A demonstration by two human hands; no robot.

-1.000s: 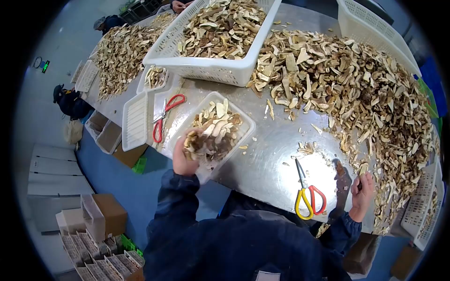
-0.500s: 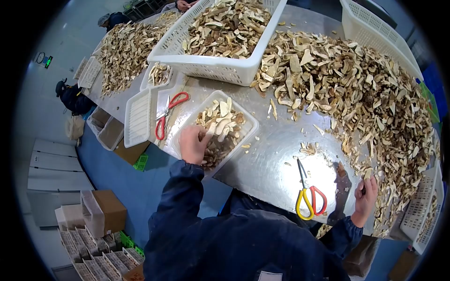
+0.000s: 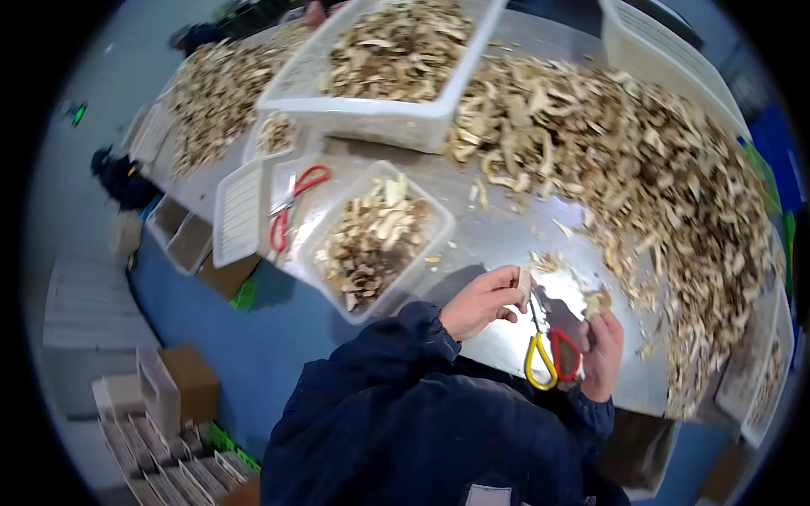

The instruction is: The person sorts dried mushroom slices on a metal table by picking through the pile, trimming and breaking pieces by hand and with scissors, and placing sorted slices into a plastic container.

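Observation:
My left hand [image 3: 483, 305] pinches a pale dried mushroom slice [image 3: 524, 285] over the metal table's front edge. Opposite it, my right hand [image 3: 602, 350] is closed on another slice [image 3: 596, 300], brown and cream. Between the two hands lie scissors [image 3: 540, 361] with one yellow and one red handle, their blades partly behind the left hand's slice. A small heap of trimmings [image 3: 553, 263] sits just beyond them. To the left stands a clear plastic tub [image 3: 439, 228] with pale slices at its far side and darker ones nearer me.
A large pile of dried mushroom slices [image 3: 624, 160] covers the table's right side. Behind the tub is a white basket [image 3: 380, 126] full of slices. Red-handled scissors [image 3: 285, 207] and a white lid [image 3: 236, 215] lie left. Other people [image 3: 125, 179] are at the far left and back.
My left hand has left the tub and come right, beside the scissors, with a slice. My right hand has moved left from the big pile's edge, holding a slice.

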